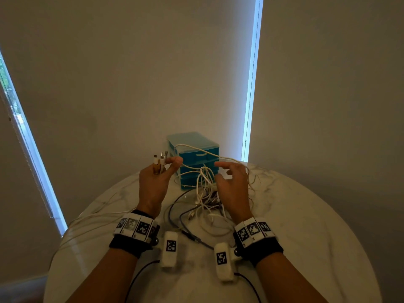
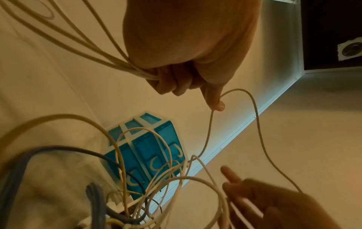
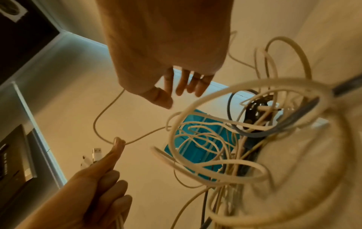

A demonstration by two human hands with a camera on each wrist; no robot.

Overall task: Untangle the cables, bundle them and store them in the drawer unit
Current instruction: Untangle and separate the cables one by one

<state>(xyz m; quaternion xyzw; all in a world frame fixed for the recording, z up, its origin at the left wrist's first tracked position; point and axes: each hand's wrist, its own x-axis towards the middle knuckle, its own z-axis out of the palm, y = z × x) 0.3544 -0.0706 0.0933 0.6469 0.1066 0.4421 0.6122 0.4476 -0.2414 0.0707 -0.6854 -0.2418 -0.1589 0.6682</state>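
Left hand (image 1: 153,184) raised at left, fingers (image 2: 170,83) curled round a bunch of white cable ends (image 1: 160,161), forefinger hooking one white cable (image 1: 196,149) running rightward over the right hand (image 1: 232,189). Right fingers (image 3: 182,83) spread, gripping nothing, just right of the tangle (image 1: 205,197) heaped on the desk (image 1: 306,237), near side of the blue drawer unit (image 1: 194,147). Nearer the knot: right hand.

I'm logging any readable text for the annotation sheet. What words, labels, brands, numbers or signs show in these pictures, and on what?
No readable words, brands or numbers.
Wristbands: black-and-white square code patterns, not text; tiny marks beneath them are too small to read.
White camera pods: one square code pattern each, no letters.
Blue drawer unit: no label visible.
Cable plugs held by the left hand: no legible marking.
Dark panel at the right wrist view's edge: pale marks, too blurred to read.
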